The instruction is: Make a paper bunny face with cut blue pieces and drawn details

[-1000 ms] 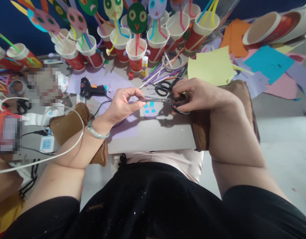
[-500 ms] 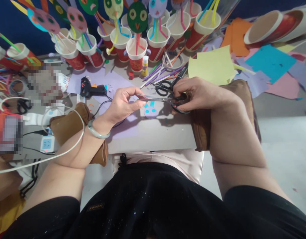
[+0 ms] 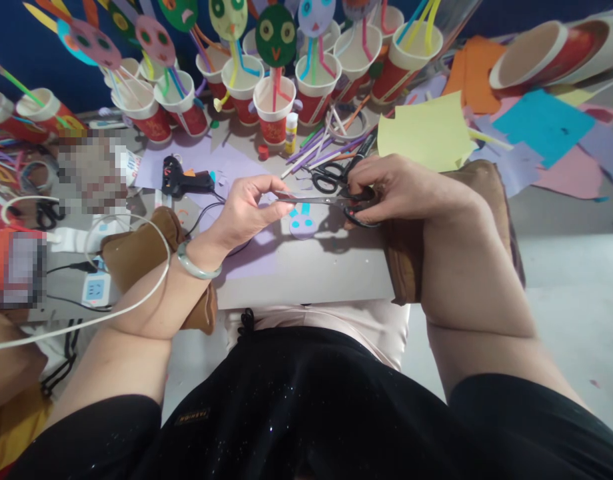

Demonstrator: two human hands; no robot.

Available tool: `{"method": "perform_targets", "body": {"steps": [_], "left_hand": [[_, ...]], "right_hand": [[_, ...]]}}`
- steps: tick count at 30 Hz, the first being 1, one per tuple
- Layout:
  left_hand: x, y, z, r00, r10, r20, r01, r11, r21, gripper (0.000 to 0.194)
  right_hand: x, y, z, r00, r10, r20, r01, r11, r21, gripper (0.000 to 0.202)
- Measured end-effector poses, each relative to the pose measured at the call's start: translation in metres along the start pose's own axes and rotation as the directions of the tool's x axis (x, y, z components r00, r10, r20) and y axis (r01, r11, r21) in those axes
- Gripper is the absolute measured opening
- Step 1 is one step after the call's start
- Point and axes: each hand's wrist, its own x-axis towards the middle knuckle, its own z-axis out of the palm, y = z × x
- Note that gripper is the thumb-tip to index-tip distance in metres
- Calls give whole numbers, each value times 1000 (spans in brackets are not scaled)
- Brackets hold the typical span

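Change against the frame half a second earlier: slight; hands, scissors and cutout keep the same arrangement, the whole view displaced by very little. Scissors, one pair: held level above the counter; black looped handles toward the right, slim grey metal blades toward the left, pivot between; blades nearly together, any gap too fine to judge. Right hand: grip pinching the black handles, thumb and fingers bent about the loops; forearm over a brown cushion. Left hand: thumb and forefinger drawn close at the blade tips; cannot tell whether this grip pinches a small piece. Bangle, pale green, on the left wrist. Cutout, purple, rounded: flat on the counter below the blades, bright blue pieces on its face, upper edge partly hidden. Second scissors, black-handled: just behind the first pair, near loose coloured sticks. Glue gun, black: on purple paper, beyond the left hand. Glue stick, yellow and white, upright; red cap near it. Yellow sheet: behind the right hand.
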Motion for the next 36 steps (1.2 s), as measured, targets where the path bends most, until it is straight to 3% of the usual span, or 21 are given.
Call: {"method": "perform_targets", "body": {"steps": [10, 21, 28, 36], "left_hand": [[0, -1, 0, 1000, -9, 8, 9, 1000, 23, 29], [0, -2, -1, 1000, 8, 1, -8, 1000, -3, 26], [-2, -4, 0, 1000, -7, -6, 7, 1000, 17, 28], [-2, -5, 2, 1000, 26, -5, -26, 1000, -16, 25]], "right_hand": [[0, 4, 3, 999, -27, -43, 30, 998, 63, 44], [1, 1, 0, 1000, -22, -21, 23, 999, 22, 41], [0, -5, 1, 999, 34, -17, -33, 999, 10, 41], [0, 6, 6, 997, -58, -58, 59, 998, 27, 40]]}}
